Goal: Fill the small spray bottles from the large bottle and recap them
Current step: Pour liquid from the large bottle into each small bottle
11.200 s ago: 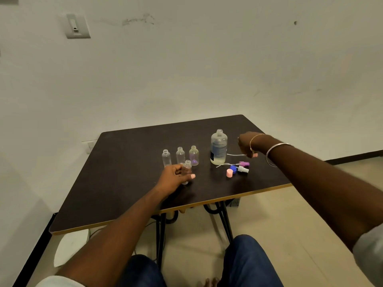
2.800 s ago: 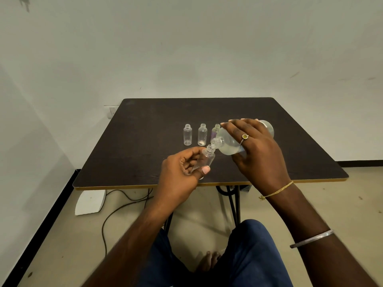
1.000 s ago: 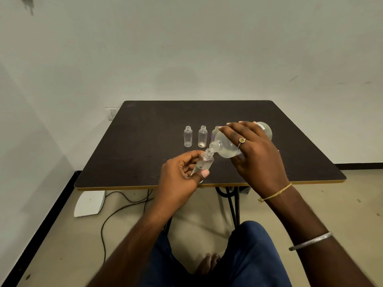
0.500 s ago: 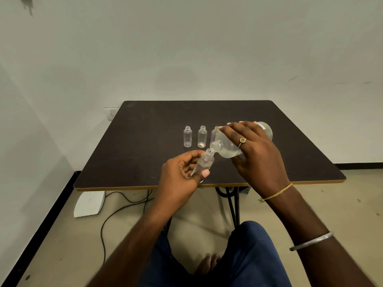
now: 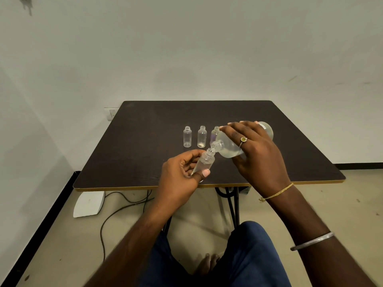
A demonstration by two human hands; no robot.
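My left hand (image 5: 180, 175) grips a small clear spray bottle (image 5: 204, 162), uncapped and tilted to the right, above the dark table's (image 5: 145, 131) front edge. My right hand (image 5: 257, 154) holds the large clear bottle (image 5: 227, 147) tipped on its side, its open neck touching the small bottle's mouth. Three more small uncapped bottles stand in a row behind: the left one (image 5: 187, 136), the middle one (image 5: 201, 136), and a purple-tinted one (image 5: 215, 134) partly hidden by the large bottle. The caps are hidden behind my right hand.
The table stands against a white wall with a socket (image 5: 112, 113) at the left. Below it lie a white device (image 5: 89, 204) with a dark cable (image 5: 116, 212) on the floor. My blue-trousered knees (image 5: 238, 255) are under the near edge.
Over the last second both hands stay almost still with the large bottle tipped against the small one. Earlier, the large bottle stood upright on the table.
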